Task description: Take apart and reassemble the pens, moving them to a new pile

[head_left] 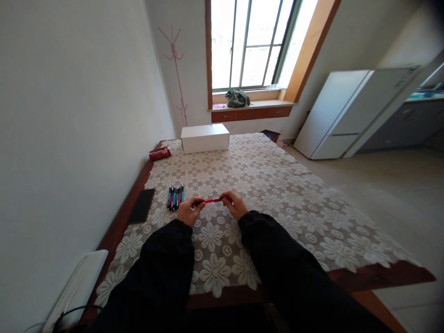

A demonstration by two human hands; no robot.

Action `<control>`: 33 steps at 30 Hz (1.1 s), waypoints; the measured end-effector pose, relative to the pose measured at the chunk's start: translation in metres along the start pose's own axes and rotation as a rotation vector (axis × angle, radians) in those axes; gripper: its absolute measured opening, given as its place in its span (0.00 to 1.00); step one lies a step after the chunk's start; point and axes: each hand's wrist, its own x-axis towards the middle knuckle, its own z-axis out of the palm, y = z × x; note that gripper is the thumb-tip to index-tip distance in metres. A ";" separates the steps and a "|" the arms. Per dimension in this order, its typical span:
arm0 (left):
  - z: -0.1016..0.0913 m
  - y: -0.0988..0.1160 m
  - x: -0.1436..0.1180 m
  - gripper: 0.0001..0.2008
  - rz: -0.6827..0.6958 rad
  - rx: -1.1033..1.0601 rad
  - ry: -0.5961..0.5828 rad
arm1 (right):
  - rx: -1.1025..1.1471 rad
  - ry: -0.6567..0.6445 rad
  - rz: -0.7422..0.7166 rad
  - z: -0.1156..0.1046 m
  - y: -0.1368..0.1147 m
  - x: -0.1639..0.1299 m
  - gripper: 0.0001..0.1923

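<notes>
Here the left hand [189, 212] and right hand [236, 204] each pinch one end of a single red pen [212, 200], held level just above the lace tablecloth [277, 185]. About five pens [175, 197] lie bunched just left. One black phone [142, 206], one white box [205, 138] and one red packet [160, 153] lie beyond.

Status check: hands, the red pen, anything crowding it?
Left hand and right hand each pinch an end of the red pen, level above the tablecloth. Row of pens lies just left, apart.
</notes>
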 end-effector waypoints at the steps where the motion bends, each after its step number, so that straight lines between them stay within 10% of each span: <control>1: 0.000 0.000 0.000 0.09 -0.005 0.000 0.007 | 0.002 -0.006 -0.001 0.000 0.000 0.000 0.07; 33: -0.002 0.000 0.000 0.06 0.062 0.097 -0.055 | -0.057 -0.054 0.077 -0.002 -0.003 0.002 0.07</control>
